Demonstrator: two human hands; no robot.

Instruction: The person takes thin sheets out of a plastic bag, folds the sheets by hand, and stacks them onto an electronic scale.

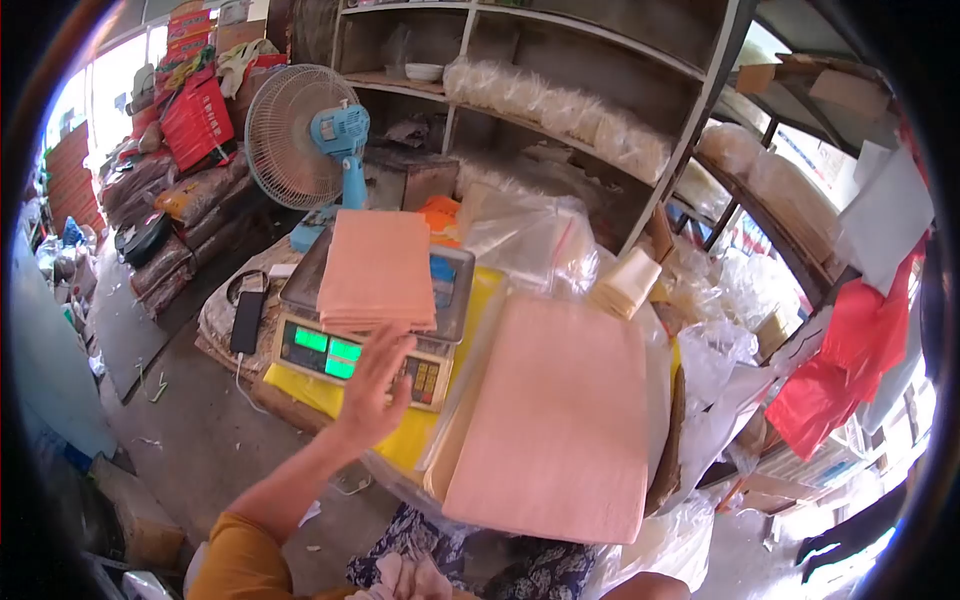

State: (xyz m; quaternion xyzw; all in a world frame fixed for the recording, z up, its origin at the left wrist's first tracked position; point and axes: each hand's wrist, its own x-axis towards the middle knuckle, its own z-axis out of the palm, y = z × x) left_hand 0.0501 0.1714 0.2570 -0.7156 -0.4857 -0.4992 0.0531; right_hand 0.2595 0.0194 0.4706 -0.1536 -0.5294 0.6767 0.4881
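My left hand (374, 395) reaches over the front of a digital scale (430, 362), fingers stretched out and holding nothing. Its fingertips are at the near edge of a stack of pink sheets (378, 268) lying on the scale's metal pan (456, 300); whether they touch it I cannot tell. Green digits glow on the scale's display, and the hand covers part of the panel. To the right lies a larger, thicker pile of pink sheets (560, 415). My right hand is out of view; only a bit of bare skin shows at the bottom edge.
A blue fan (340, 130) stands behind the scale. A black phone (249, 320) with a white cable lies left of it. Clear plastic bags (530, 235) and a cream roll (628, 283) are behind the large pile. Shelves (560, 120) hold wrapped bundles. A red bag (845, 360) hangs at right.
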